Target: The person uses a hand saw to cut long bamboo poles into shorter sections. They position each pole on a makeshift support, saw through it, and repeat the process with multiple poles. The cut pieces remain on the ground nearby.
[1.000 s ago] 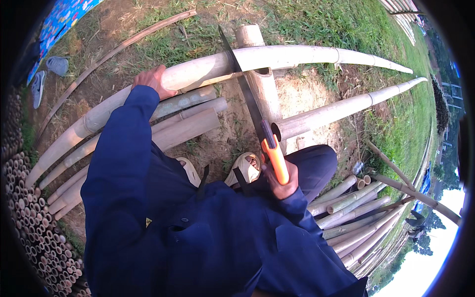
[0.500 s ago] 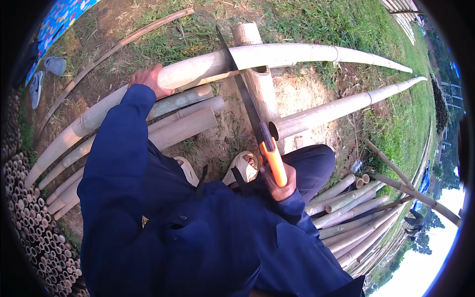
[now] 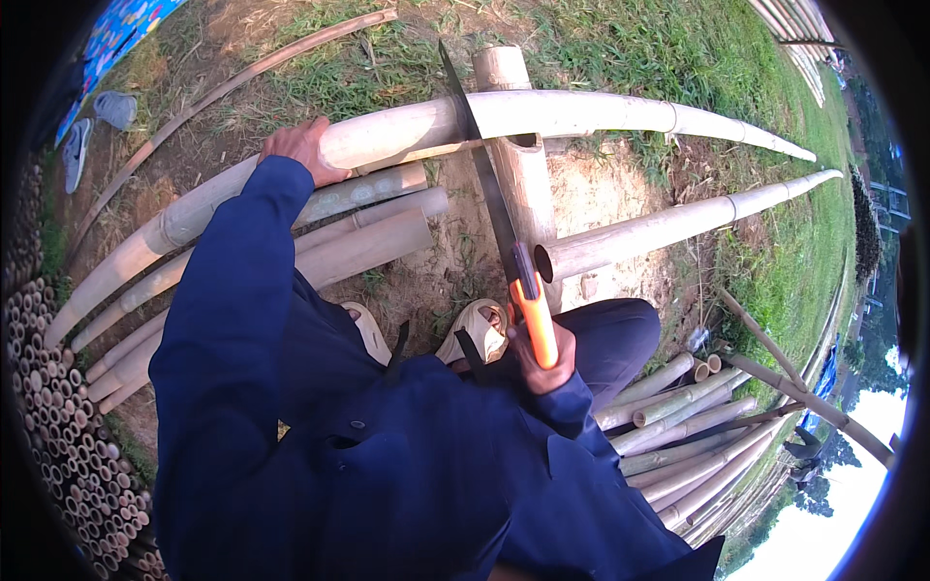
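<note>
A long pale bamboo pole point(image 3: 581, 112) runs across in front of me, resting on a thicker bamboo piece point(image 3: 523, 194) beneath it. My left hand point(image 3: 302, 152) is closed over the pole left of the middle, fingers wrapped on its top. My right hand point(image 3: 544, 360) grips the orange handle of a handsaw point(image 3: 489, 184). The saw's dark blade crosses the pole to the right of my left hand, its tip extending past the far side. How deep the blade sits in the pole I cannot tell.
Several cut bamboo lengths point(image 3: 373, 247) lie beneath my left arm. Another pole point(image 3: 678, 226) points right, its open end near the saw handle. Bamboo stacks stand at lower left point(image 3: 68, 416) and lower right point(image 3: 697, 416). Grey shoes point(image 3: 115, 110) sit at far left.
The saw has slid slightly along its cut, its tip now reaching a little further beyond the pole. My left hand keeps its hold. The whole view has shifted slightly.
</note>
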